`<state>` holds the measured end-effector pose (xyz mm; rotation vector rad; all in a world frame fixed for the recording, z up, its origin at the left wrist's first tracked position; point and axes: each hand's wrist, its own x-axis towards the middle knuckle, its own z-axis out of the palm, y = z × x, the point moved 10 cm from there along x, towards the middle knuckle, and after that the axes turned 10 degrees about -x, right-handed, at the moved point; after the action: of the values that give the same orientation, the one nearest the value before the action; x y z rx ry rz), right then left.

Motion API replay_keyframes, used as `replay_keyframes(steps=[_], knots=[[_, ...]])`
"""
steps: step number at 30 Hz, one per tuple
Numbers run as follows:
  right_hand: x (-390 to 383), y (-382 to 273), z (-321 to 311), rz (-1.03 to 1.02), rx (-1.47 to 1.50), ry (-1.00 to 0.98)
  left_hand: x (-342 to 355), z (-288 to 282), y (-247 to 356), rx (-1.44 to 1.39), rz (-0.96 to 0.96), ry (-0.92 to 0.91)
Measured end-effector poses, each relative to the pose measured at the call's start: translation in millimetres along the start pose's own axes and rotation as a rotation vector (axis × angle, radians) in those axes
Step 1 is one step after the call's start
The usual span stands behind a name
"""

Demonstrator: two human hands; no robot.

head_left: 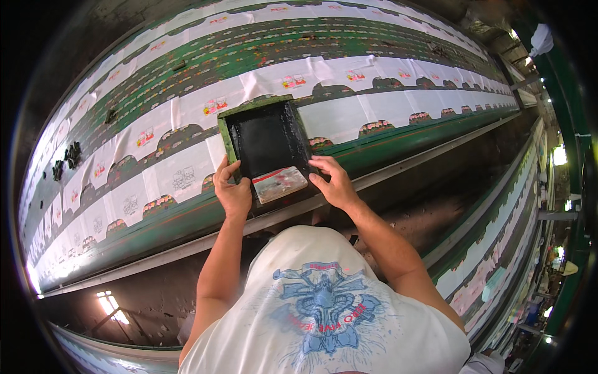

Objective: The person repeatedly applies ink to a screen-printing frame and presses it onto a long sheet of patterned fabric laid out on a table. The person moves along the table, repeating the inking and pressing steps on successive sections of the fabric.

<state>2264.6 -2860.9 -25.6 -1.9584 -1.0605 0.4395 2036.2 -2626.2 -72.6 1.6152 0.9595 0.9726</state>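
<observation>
A screen printing frame [255, 106] with a green-stained rim and dark mesh lies over the near row of white fabric pieces [336, 118]. Inside its near end rests a flat, paint-smeared block [281, 185] with a red strip, perhaps a squeegee. My left hand [233, 188] grips the frame's left side near the close corner, thumb and fingers bent round it. On the opposite side my right hand [336, 182] holds the right edge, its fingers curled over the rim. Left of the frame, the near fabric pieces bear black outline figures [184, 179]; those in the row behind carry red and pink ones.
The long green table [187, 218] runs across, with a metal rail [149, 254] along its near edge. Dark crumpled scraps [65, 159] lie at the far left. Behind me to the right, another long table [492, 262] holds more fabric pieces.
</observation>
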Motion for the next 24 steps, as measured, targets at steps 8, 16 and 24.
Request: replay_keyframes(steps=[8,16,24], knots=[[-6.5,59.3,-93.1,-0.134,-0.073,0.076,-24.0,117.3,41.5,-0.056,0.187,0.018],[0.4,120.1,-182.4,-0.16,-0.132,0.053,-49.1,222.4,44.0,-0.125,0.118,0.028],[0.4,77.6,-184.5,-0.449,-0.341,-0.009,-49.3,240.2,31.3,-0.141,-0.002,0.017]])
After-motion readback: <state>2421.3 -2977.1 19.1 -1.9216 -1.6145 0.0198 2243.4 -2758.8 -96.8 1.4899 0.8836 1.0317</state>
